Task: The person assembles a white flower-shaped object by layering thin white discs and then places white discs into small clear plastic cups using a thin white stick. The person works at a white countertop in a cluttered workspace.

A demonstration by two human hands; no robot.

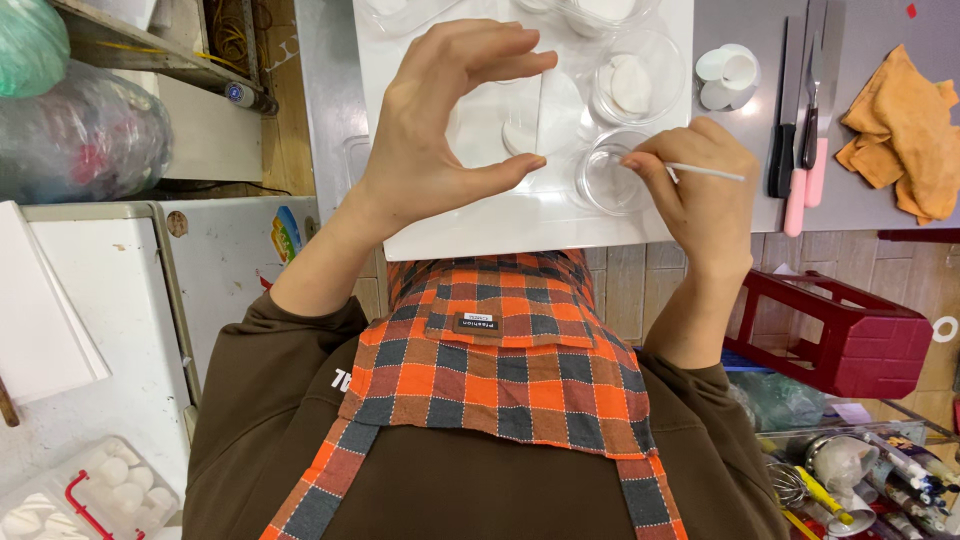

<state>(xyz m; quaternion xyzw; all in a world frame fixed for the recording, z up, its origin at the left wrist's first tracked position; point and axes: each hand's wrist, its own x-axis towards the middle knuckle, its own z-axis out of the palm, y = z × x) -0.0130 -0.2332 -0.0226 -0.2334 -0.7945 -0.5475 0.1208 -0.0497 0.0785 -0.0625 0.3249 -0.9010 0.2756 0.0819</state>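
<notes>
My left hand [430, 130] is curled in a C, with thumb and fingertips pinching the edges of a clear, flat square piece [495, 120] above the white tray [480, 235]. A white rounded bit [520, 135] shows through it. My right hand [700, 190] pinches a thin white stick [712, 174] that points right. The fingertips rest at the rim of a small empty clear glass bowl [603, 185] on the tray. Just behind that bowl stands another clear bowl [635, 80] holding white rounded pieces.
On the grey counter to the right lie white small cups [728, 75], knives with black and pink handles [800, 130] and an orange cloth [905, 130]. A red crate [850, 335] sits lower right. At the left are white boards and a box of white pieces [95, 495].
</notes>
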